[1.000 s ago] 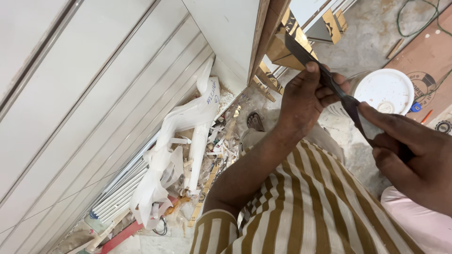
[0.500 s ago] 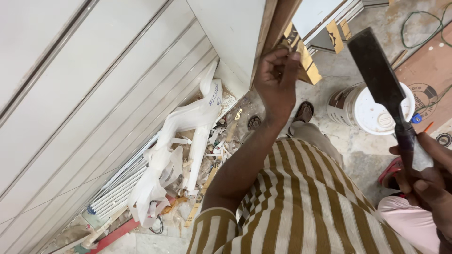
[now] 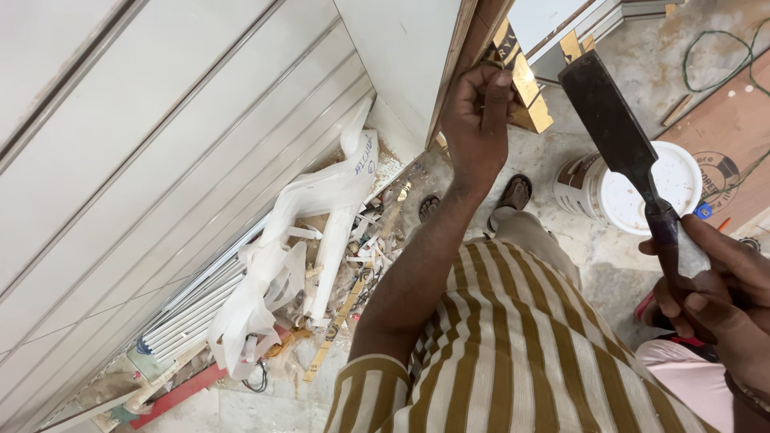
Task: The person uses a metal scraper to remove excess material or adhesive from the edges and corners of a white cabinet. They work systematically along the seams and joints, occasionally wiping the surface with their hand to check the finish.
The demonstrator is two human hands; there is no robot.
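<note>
R hand (image 3: 714,281) clamped on chisel (image 3: 618,132); L hand (image 3: 475,112) fingers pinched at panel edge (image 3: 449,76)

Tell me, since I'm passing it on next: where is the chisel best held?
By the dark handle, where the right hand grips the chisel now. Come from the lower handle end: the wide flat blade points up and away.
</note>
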